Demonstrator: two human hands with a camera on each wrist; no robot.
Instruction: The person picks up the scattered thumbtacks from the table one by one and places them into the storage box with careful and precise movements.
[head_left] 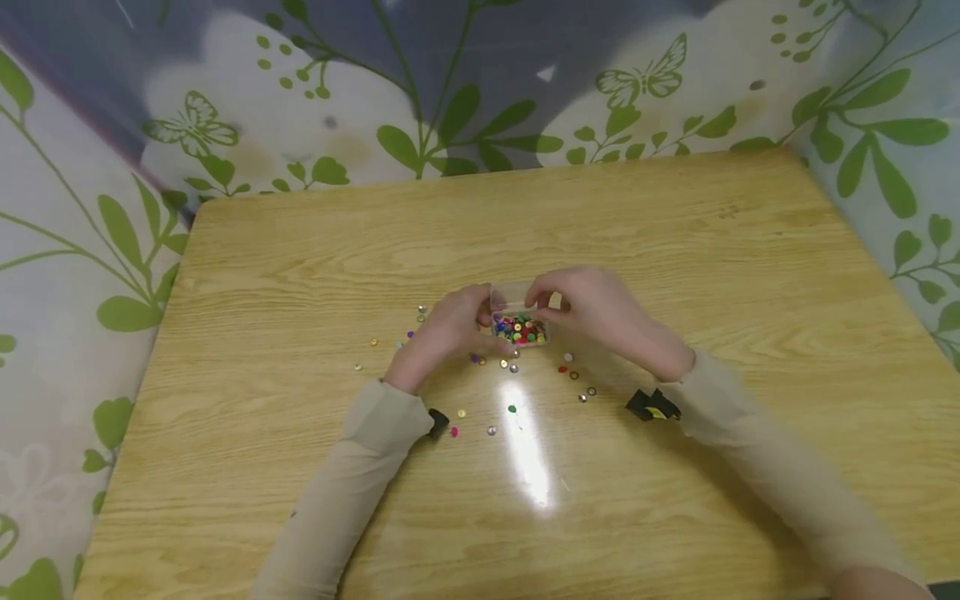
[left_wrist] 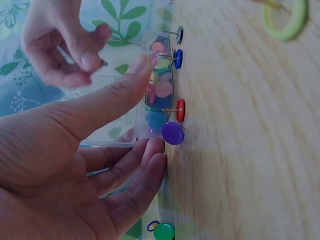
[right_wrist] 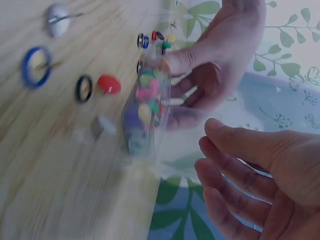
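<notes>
A small clear plastic box (head_left: 542,342) stands on the table with its see-through lid (head_left: 512,293) raised at the back. Colourful thumbtacks (head_left: 522,328) fill the box. My left hand (head_left: 446,329) grips its left side, thumb at the front wall and fingers curled behind. Over the lid and the box's right part hovers my right hand (head_left: 600,312). Its thumb and fingertips are close together, and in the right wrist view no tack shows between them. A red thumbtack (left_wrist: 180,110) and a purple thumbtack (left_wrist: 173,133) lie right before the box in the left wrist view.
Loose thumbtacks are scattered around the box, among them a silver one (head_left: 491,431) and a green one (head_left: 512,408) nearer me, and a red one (right_wrist: 109,84) on the right. The wooden table (head_left: 300,250) meets a leaf-patterned wall covering (head_left: 465,125) at the back.
</notes>
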